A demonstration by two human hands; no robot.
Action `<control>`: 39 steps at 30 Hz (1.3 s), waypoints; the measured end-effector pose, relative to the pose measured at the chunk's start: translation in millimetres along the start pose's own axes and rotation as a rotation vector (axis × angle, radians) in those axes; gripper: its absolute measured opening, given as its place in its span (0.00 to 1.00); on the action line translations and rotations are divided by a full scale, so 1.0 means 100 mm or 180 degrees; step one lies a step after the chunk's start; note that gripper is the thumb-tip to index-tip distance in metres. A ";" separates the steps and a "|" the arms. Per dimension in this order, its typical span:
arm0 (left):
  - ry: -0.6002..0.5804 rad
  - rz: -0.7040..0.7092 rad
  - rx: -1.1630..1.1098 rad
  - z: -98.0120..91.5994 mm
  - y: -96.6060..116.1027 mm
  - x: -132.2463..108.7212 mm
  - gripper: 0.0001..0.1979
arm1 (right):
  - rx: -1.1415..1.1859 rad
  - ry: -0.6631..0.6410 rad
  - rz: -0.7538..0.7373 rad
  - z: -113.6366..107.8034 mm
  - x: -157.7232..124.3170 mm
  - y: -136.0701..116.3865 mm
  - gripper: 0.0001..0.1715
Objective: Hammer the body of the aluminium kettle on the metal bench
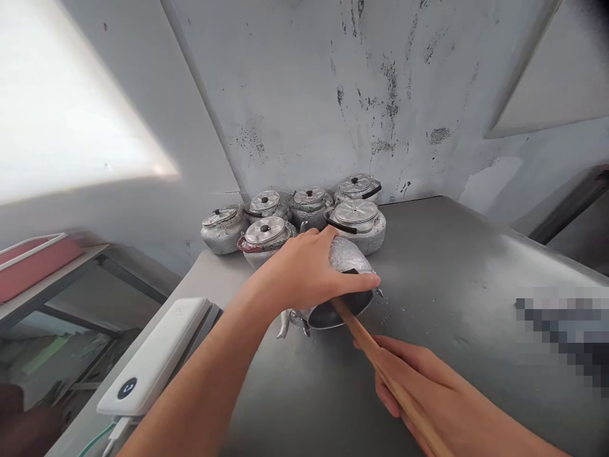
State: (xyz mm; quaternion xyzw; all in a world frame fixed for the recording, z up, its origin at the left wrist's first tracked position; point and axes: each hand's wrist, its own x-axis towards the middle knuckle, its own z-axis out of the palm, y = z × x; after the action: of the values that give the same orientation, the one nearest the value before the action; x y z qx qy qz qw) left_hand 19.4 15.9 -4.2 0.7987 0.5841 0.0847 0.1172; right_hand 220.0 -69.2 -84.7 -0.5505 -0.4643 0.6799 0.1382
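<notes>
My left hand (pixel 304 270) grips a small dented aluminium kettle (pixel 349 257) that lies tipped on its side on the grey metal table (pixel 466 266), its open mouth facing me. My right hand (pixel 419 381) is closed round a long wooden stick (pixel 361 336) whose far end reaches into the kettle's opening. The kettle's spout (pixel 284 325) points down to the left near the table surface.
Several lidded aluminium kettles (pixel 356 219) stand in a cluster at the table's back edge against a stained wall. A white power bank (pixel 155 355) with a cable lies at the table's left edge. A red-topped shelf (pixel 38 263) sits lower left.
</notes>
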 end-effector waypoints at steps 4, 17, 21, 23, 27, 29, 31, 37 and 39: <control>-0.0029 -0.0007 -0.0016 0.00 0.00 0.00 0.38 | 0.0043 0.0099 0.0120 0.02 -0.03 -0.04 0.26; -0.0012 -0.0023 0.0033 0.01 0.00 0.00 0.44 | -0.0520 0.0351 -0.1065 0.03 -0.03 0.06 0.23; -0.0025 -0.0033 0.0029 0.01 -0.01 0.00 0.44 | -0.0522 0.0312 -0.0949 0.00 -0.01 0.05 0.23; -0.0030 -0.0026 0.0032 0.01 0.00 0.00 0.42 | -0.0465 0.0284 -0.1013 -0.01 0.00 0.04 0.22; -0.0029 -0.0043 0.0042 0.00 0.01 0.00 0.42 | -0.0552 0.0243 -0.0913 0.01 -0.03 0.01 0.22; -0.0036 -0.0055 0.0031 -0.01 0.02 -0.01 0.41 | -0.0602 0.0269 -0.0987 0.02 -0.04 0.01 0.21; -0.0078 -0.0073 0.0003 -0.02 0.03 -0.01 0.39 | -0.0604 0.0319 -0.1048 0.02 -0.05 0.00 0.20; -0.0072 -0.0120 0.0014 -0.03 0.04 -0.01 0.40 | -0.0582 0.0305 -0.0480 0.00 -0.04 -0.07 0.23; -0.0073 -0.0101 -0.0020 -0.03 0.04 -0.01 0.40 | -0.0432 0.0354 -0.0455 0.02 -0.04 -0.08 0.24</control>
State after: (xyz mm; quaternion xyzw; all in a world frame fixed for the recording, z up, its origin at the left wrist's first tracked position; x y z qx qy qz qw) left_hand 22.2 13.6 -0.4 0.7898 0.5951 0.0754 0.1278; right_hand 217.3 -68.6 -76.1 -0.5609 -0.5389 0.6038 0.1743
